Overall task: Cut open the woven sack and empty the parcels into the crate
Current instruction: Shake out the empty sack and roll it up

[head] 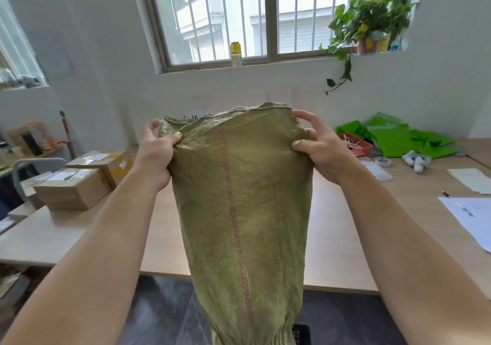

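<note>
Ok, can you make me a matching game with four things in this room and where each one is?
Things:
1. woven sack
2. potted plant
3. cardboard boxes
4. pen

Places:
A. lying on white paper, right side of the table
B. stacked at the table's left end
C. held up by both hands
D. on the window ledge, right corner

Pairs: 1-C, 2-D, 3-B, 4-A

Left hand and right hand grip the upheld woven sack.
</note>
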`<state>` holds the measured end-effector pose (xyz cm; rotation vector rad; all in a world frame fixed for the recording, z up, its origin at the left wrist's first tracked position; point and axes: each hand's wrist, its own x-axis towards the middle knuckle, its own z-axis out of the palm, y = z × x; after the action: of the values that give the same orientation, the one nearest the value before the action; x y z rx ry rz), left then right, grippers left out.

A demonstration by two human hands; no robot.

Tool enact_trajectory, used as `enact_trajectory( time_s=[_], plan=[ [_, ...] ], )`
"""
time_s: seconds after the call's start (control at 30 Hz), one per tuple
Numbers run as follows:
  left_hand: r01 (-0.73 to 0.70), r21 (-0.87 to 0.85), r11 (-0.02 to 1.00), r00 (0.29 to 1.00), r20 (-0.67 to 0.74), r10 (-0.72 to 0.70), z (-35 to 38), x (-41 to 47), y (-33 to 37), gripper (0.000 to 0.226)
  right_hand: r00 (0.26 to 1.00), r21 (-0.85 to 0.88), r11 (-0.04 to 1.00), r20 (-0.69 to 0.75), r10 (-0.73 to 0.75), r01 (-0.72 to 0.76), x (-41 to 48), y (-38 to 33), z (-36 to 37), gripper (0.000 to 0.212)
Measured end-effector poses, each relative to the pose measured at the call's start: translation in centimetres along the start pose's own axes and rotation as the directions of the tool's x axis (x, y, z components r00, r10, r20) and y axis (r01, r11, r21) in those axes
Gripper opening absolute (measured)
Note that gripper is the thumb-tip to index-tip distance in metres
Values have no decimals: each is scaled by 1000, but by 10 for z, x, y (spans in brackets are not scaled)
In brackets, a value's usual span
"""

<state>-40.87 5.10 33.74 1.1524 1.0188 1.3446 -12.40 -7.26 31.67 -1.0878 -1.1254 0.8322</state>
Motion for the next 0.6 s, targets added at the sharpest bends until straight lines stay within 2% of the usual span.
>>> enact_trajectory(
  time_s=[0.07,0.13,0.2,0.3,0.47,0.57,0.6],
  plan=[
    [2,148,989,999,-54,6,-2,1,-1,40,1000,-118,993,9,-15,16,-2,-2,4,55],
    [-5,207,978,997,-78,21,-4,2,0,34,997,-234,972,63,36,-20,-3,-5,6,47],
    [9,203,979,998,-65,4,-6,3,2,34,979,-347,934,150,140,-80,-5,-11,5,48],
    [84,199,976,996,-42,-77,-9,1,8,31,945,-600,798,223,238,-60,-10,-23,6,55],
    [169,218,961,985,-57,-161,-16,9,16,18,896,-726,686,275,350,-45,-13,-25,13,56],
    [181,221,958,984,-35,-177,-14,9,17,15,942,-833,550,229,244,60,-8,-16,15,29],
    [182,228,957,983,-12,-184,-13,7,17,14,965,-828,555,203,168,77,-5,-12,15,18]
  ],
)
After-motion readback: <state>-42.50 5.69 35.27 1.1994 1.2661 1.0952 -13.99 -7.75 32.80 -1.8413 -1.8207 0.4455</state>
